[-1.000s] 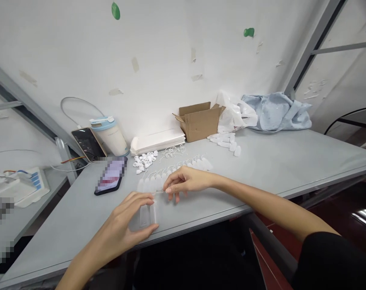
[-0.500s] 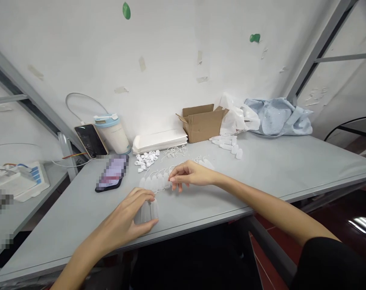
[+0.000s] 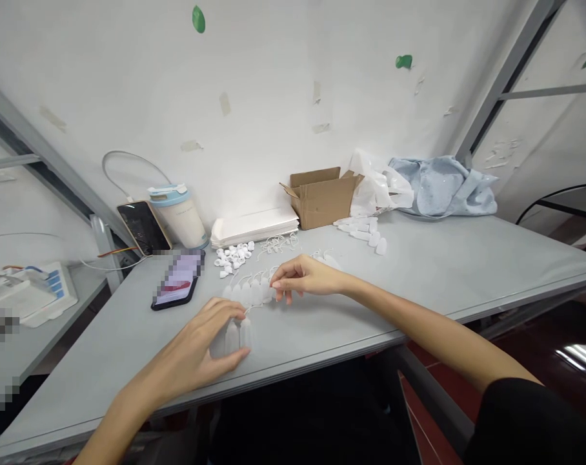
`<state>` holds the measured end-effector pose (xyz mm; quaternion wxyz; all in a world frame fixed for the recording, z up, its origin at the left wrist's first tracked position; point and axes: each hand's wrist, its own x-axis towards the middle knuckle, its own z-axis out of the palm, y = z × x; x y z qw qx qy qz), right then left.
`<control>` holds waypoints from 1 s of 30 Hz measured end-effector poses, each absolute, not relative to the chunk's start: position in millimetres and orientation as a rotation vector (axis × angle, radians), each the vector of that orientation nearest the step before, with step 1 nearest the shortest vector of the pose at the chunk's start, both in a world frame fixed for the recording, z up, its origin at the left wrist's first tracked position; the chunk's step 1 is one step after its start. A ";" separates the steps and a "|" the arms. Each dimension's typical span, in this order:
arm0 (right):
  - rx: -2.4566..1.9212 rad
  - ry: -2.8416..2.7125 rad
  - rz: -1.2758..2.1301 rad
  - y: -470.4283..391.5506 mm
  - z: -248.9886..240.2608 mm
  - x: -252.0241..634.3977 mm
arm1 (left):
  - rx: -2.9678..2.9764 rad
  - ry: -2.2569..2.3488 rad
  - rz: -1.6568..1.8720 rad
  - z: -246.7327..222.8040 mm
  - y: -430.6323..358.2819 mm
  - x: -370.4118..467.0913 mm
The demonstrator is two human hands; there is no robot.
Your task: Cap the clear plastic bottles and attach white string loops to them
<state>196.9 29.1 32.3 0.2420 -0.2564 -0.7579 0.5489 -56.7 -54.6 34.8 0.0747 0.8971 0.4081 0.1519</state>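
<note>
My left hand (image 3: 203,345) rests near the table's front edge, thumb and fingers spread apart around a few translucent white oblong pieces (image 3: 232,337). Its fingertips lie at their upper ends and the thumb at their lower ends; the pieces lie flat on the table. A thin white string shows by the index finger. My right hand (image 3: 305,276) is closed in a pinch at the right end of a row of similar pieces with strings (image 3: 247,292). What sits between its fingertips looks like one of these pieces, partly hidden. More stringed pieces (image 3: 329,259) lie behind that hand.
Small white caps (image 3: 233,256) and loose strings (image 3: 279,243) lie behind the row. Farther back are a white paper stack (image 3: 254,226), an open cardboard box (image 3: 326,203), a plastic bag (image 3: 375,187) and further white pieces (image 3: 368,234). Phones (image 3: 179,278) and a cup (image 3: 181,216) are left.
My left hand has shifted very slightly left and its thumb is a little lower on the pieces. The right hand stays nearly in place at the row's end.
</note>
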 end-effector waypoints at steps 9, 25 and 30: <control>-0.835 -2.017 1.236 51.3 41.3 219.5 | 2.721 1.310 0.575 48.9 42.5 -23.6; -2.142 -2.040 -0.243 104.0 53.3 315.8 | 2.836 1.273 0.408 27.5 125.7 -2.0; -2.367 -1.913 -0.180 100.7 53.9 334.9 | 2.657 1.386 0.824 38.3 104.0 -11.4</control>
